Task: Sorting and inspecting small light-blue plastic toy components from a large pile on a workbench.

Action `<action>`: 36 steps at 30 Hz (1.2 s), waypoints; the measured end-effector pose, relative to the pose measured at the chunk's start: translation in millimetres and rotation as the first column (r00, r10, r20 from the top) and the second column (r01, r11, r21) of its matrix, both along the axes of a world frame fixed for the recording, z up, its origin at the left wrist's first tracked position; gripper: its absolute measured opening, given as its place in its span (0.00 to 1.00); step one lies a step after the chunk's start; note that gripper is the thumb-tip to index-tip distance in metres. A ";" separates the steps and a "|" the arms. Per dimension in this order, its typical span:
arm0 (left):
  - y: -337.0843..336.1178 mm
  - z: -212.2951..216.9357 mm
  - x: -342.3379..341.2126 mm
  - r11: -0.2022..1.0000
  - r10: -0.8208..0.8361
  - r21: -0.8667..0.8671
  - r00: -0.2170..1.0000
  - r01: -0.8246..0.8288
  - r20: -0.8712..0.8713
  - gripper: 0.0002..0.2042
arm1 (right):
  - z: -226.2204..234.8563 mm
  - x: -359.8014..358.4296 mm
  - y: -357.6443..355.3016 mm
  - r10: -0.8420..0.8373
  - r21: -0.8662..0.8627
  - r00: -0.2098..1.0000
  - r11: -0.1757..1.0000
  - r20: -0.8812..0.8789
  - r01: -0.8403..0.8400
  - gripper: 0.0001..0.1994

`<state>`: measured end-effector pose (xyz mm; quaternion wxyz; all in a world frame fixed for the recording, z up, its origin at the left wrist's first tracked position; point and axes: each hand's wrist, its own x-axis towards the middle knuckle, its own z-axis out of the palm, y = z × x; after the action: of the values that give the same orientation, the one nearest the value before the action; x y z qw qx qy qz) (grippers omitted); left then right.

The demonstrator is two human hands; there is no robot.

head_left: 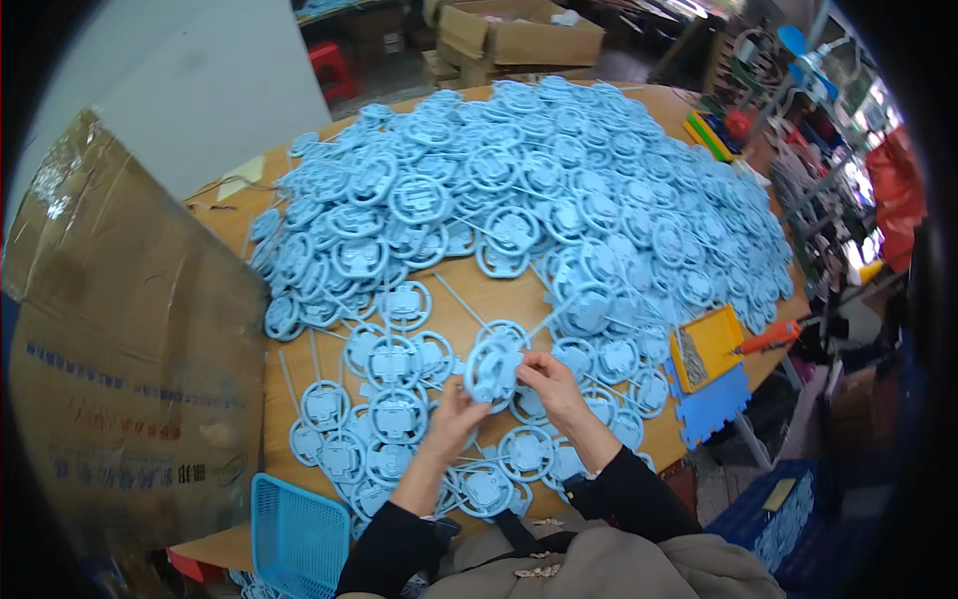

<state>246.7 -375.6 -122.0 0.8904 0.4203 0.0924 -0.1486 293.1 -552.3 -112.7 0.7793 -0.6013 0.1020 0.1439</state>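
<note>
Between my two hands is a light blue plastic part [489,371], a round ring with a flat plate inside, raised above the table and tilted. My left hand [455,411] grips its lower left edge, fingers closed. At its right edge, my right hand [552,383] pinches it with thumb and fingers. More of the same ring parts with long thin stems lie around my wrists, such as one ring part [397,416] left of my left hand and another ring part [525,452] below my right hand.
A big pile of these ring parts [499,170] covers the far side of the wooden table [464,299]. A tall cardboard box [140,339] stands at left, a blue basket [299,534] at the near left. At right are a yellow tray [720,334] and an orange-handled screwdriver [770,336].
</note>
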 end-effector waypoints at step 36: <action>3.4 -6.5 6.9 0.848 0.076 0.501 0.974 -0.175 0.212 0.21 | -18.5 -12.2 23.7 0.116 -0.105 0.985 0.986 -0.129 -0.130 0.17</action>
<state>253.5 -372.3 -128.5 0.7575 0.6484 0.0734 -0.0202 280.9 -528.6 -131.2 0.7259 -0.6397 0.1201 0.2223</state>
